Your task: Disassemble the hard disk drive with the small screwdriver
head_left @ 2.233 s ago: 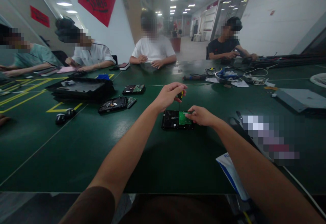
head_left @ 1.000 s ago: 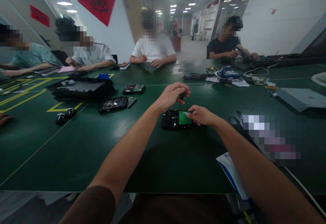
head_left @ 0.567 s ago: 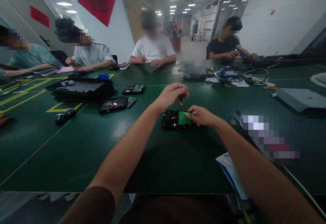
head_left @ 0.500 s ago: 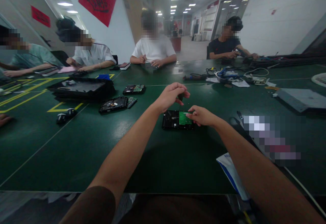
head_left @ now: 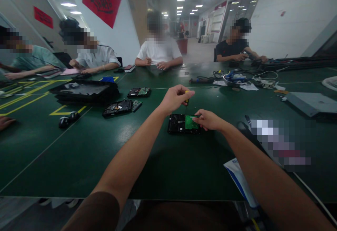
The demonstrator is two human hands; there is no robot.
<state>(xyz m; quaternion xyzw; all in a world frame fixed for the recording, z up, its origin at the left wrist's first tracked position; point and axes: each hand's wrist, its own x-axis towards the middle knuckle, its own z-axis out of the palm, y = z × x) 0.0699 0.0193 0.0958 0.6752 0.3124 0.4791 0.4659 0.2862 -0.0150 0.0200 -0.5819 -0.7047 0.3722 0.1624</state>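
Note:
A black hard drive point(head_left: 176, 123) with a green circuit board point(head_left: 191, 122) lies flat on the green table in front of me. Above it, my left hand point(head_left: 176, 98) pinches the handle of a small yellow-and-black screwdriver point(head_left: 186, 100). Its thin shaft points straight down at the drive's far edge, beside the board; whether the tip sits in a screw is too small to tell. My right hand point(head_left: 207, 119) grips the drive's right end, with fingertips resting on the board.
Left of the drive are an opened hard drive point(head_left: 117, 108), another drive point(head_left: 139, 92), a black tray point(head_left: 84, 90) and a black-and-white object point(head_left: 68, 119). Cables point(head_left: 233, 76) and a grey metal box point(head_left: 313, 103) lie to the right. Several people sit across the table.
My left hand's fingers have shifted on the screwdriver handle, and its yellow top now shows. The right hand and the hard drive have stayed in place.

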